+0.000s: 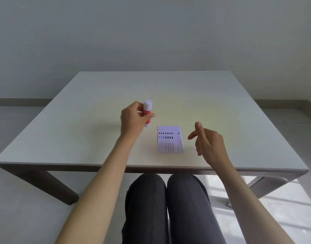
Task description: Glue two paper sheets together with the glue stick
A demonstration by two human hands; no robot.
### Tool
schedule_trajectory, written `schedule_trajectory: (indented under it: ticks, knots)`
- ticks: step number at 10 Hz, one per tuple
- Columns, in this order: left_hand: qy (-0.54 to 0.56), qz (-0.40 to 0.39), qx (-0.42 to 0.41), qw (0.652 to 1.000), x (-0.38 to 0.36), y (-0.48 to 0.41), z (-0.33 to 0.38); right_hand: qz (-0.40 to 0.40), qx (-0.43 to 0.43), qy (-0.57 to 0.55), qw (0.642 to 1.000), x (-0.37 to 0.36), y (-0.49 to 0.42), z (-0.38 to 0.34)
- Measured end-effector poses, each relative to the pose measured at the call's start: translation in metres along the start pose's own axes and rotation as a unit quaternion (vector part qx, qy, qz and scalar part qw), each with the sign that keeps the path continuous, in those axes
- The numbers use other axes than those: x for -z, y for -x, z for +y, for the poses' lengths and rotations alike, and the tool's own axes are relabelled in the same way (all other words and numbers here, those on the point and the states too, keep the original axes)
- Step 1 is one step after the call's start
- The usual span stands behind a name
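My left hand (pixel 133 118) holds a glue stick (pixel 147 110) upright above the table, its white cap on top and its red body between thumb and fingers. A small white paper (pixel 169 139), printed with dark squares and rows of marks, lies flat on the table to the right of that hand. A second sheet cannot be told apart from it. My right hand (pixel 208 143) hovers just right of the paper with its fingers loosely spread and nothing in them.
The pale square table (pixel 221 103) stands against a plain wall, its near edge just past my knees (pixel 165 199). A dark table leg slants down at the left and a lighter one at the right.
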State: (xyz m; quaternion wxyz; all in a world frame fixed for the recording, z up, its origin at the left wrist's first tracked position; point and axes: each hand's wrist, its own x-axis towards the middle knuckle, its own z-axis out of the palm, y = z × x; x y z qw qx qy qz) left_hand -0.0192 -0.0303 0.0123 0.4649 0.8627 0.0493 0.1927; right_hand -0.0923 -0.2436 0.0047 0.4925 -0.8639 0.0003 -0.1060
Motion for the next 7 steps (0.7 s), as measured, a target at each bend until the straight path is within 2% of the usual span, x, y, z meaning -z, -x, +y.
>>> schedule_trajectory:
  ticks: [2,5,6,7]
  knots:
    - [-0.003,0.060,0.055,0.997,-0.007,-0.029,-0.027,0.000,0.011,0.030,0.999,0.005,0.006,0.008]
    - [0.015,0.058,0.041,0.997,-0.019,-0.026,-0.042,-0.045,0.014,0.074,0.996,-0.002,0.005,0.015]
    - [-0.034,0.014,0.072,0.997,-0.019,-0.027,-0.048,-0.068,0.002,0.088,0.994,-0.007,0.006,0.015]
    - [-0.078,-0.066,0.111,0.989,-0.019,-0.026,-0.049,-0.053,0.007,0.110,0.993,-0.010,0.004,0.018]
